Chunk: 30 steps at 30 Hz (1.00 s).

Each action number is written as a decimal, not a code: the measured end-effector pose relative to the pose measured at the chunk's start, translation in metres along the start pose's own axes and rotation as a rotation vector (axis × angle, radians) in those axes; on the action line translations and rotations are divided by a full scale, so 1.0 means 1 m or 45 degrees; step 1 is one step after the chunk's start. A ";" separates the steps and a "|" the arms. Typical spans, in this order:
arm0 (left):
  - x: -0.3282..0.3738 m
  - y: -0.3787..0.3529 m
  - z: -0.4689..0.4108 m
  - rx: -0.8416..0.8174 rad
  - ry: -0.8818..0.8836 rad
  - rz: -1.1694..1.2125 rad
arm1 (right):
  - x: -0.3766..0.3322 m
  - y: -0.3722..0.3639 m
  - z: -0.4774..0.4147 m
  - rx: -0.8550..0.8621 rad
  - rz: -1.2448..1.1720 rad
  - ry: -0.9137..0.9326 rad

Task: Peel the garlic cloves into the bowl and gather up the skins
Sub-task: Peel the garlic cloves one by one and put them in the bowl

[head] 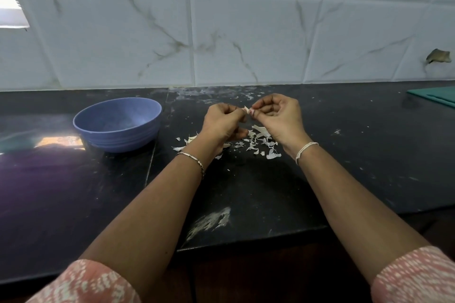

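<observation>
**Peeling in progress, mid-task.** You hold one garlic clove point(247, 110) in the air between both hands, above the dark tabletop point(344, 155) and near the blue bowl point(118, 139), to its right. A loose scatter of pale skins point(258, 141) lies on the tabletop beneath and around your hands. This suggests several cloves are already peeled, and none of the scatter is gathered into a heap yet. Whether peeled cloves lie in the bowl cannot be told (its near wall hides the bottom). No unpeeled cloves show elsewhere, so this may be among the last, though your hands could hide others. Remaining, by this view: strip this clove, drop it into the bowl, then sweep the skins together. Pose: both forearms reach forward and converge, wrists raised clear of the tabletop. The grip of your left hand point(221, 123) is clamped on the clove's left end, fingers curled. The grip of your right hand point(278, 118) pinches the right end between thumb and forefinger, apparently at a flap of skin, with the other fingers loosely curled. A green board point(438, 96) lies at the far right, well apart from your hands.
</observation>
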<state>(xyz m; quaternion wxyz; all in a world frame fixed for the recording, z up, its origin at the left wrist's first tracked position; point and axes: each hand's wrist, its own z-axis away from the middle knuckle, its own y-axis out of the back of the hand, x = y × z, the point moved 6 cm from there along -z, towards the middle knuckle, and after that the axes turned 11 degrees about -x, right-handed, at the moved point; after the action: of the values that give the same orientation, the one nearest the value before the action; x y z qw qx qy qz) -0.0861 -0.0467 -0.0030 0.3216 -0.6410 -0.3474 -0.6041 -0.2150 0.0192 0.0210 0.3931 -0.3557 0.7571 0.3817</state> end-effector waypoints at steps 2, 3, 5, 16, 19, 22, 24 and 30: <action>0.002 0.001 0.000 0.010 -0.017 -0.051 | 0.000 0.000 0.000 -0.005 -0.064 -0.006; 0.003 0.002 0.000 0.007 -0.033 -0.066 | 0.001 0.000 0.000 -0.004 -0.098 -0.011; 0.005 0.001 0.000 -0.027 -0.059 -0.029 | 0.003 0.001 -0.001 0.001 -0.121 -0.017; -0.001 0.002 0.004 -0.049 0.047 0.296 | -0.007 -0.004 0.000 0.005 0.136 0.160; -0.003 0.000 0.005 -0.059 0.116 0.331 | -0.010 -0.004 0.002 0.011 0.275 0.256; -0.003 0.000 0.006 -0.056 0.138 0.345 | -0.015 -0.007 0.005 -0.012 0.434 0.352; -0.002 0.000 0.006 -0.045 0.147 0.377 | -0.019 -0.008 0.006 -0.011 0.530 0.413; 0.012 0.006 0.012 0.002 0.084 0.404 | -0.031 -0.012 0.010 0.010 0.557 0.566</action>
<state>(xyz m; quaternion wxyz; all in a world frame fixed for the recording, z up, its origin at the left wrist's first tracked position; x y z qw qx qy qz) -0.0743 -0.0394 0.0078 0.4247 -0.6674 -0.2317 -0.5661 -0.1881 0.0292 0.0399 0.1277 -0.2575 0.8846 0.3673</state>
